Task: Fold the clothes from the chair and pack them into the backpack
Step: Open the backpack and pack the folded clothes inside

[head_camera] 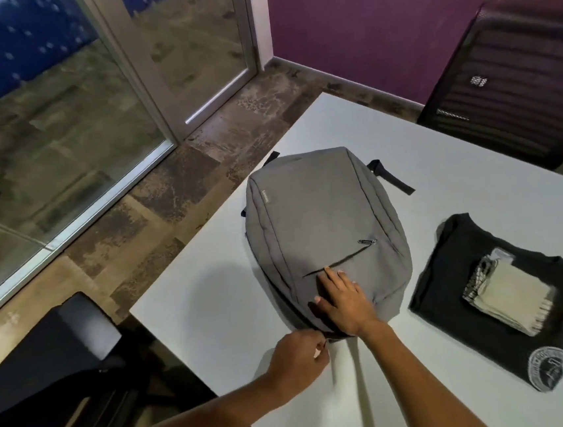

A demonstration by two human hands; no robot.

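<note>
while the grey backpack (323, 230) is lying flat on the white table (441, 170) with its front pocket facing up, it is being pressed down near its close end by the right hand (345, 301), whose fingers are spread flat and straight on the fabric just below the slanted pocket zip. the left hand (295, 358) is being held at the backpack's near edge, its fingers curled together in a pinch at the dark rim there; what exactly is being pinched is too small to be told, though it is sitting where the main zip line is running. a dark strap (391, 177) is sticking out from under the far right side of the backpack. just beside the backpack, to its right and apart from it, a folded black t-shirt (476, 253) is lying on the table, and a smaller folded beige cloth (511, 298) is resting on top of it. a black mesh chair (516, 94) is standing at the far side of the table, and another dark chair (64, 365) is standing at the near left.
</note>
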